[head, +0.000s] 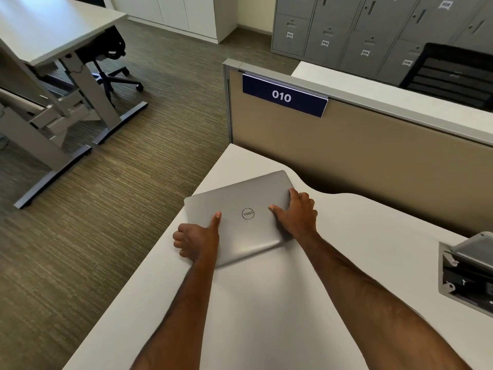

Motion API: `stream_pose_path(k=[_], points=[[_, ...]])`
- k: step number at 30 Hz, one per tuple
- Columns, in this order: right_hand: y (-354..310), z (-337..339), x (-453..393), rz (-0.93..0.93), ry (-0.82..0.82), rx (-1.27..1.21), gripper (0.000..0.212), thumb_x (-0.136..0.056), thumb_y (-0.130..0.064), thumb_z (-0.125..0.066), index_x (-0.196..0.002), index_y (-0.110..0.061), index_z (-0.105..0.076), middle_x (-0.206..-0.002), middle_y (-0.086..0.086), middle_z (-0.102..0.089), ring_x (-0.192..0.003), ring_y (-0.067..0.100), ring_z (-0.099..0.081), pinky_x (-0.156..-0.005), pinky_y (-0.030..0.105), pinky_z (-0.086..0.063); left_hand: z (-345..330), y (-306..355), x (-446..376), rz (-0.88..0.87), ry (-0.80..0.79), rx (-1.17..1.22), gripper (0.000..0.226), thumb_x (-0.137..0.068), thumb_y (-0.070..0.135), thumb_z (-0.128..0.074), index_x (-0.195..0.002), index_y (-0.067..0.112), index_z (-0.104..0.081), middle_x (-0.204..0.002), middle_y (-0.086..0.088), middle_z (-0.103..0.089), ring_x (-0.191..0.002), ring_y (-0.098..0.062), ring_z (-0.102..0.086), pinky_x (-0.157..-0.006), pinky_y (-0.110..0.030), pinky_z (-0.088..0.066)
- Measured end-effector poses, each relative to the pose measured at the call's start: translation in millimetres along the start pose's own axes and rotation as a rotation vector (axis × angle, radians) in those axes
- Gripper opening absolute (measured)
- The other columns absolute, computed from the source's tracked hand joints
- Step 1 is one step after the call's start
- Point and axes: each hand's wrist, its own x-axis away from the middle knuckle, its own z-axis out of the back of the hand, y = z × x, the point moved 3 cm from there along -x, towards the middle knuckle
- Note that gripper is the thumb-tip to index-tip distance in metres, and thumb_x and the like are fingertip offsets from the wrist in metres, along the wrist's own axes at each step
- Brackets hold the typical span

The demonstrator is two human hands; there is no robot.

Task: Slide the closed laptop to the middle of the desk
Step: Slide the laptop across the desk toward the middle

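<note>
A closed silver laptop (240, 206) with a round logo on its lid lies near the left end of the white desk (346, 249), its left corner at the desk's edge. My left hand (197, 240) grips the laptop's near-left edge, thumb on the lid and fingers curled under the side. My right hand (296, 214) holds the right edge, thumb on the lid and fingers wrapped over the far-right corner. Both forearms reach in from the bottom of the view.
A tan partition (360, 156) with a blue "010" sign (282, 96) stands behind the desk. An open cable box (466, 271) is set in the desk at right. To the left the desk drops to carpet; another desk (53, 36) and office chair (109, 57) stand beyond.
</note>
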Motion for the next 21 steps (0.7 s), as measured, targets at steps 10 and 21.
stream_pose_path(k=[10, 21], points=[[10, 14, 8, -0.026, 0.013, -0.028, 0.077, -0.080, -0.061, -0.068, -0.140, -0.021, -0.043, -0.136, 0.013, -0.049, -0.125, 0.035, -0.043, -0.098, 0.051, -0.040, 3, -8, 15, 0.014, -0.059, 0.150, 0.103, -0.064, 0.057, -0.086, -0.130, -0.009, -0.041, -0.137, -0.028, -0.047, -0.132, -0.045, -0.040, -0.105, -0.052, -0.040], [42, 47, 64, -0.060, -0.022, -0.025, 0.081, -0.075, -0.058, -0.075, -0.136, -0.015, -0.042, -0.133, 0.014, -0.050, -0.124, 0.037, -0.045, -0.097, 0.051, -0.043, 15, -48, 82, -0.089, -0.103, 0.193, 0.087, -0.073, 0.052, -0.082, -0.121, -0.010, -0.044, -0.125, -0.028, -0.053, -0.125, -0.046, -0.046, -0.109, -0.049, -0.033]])
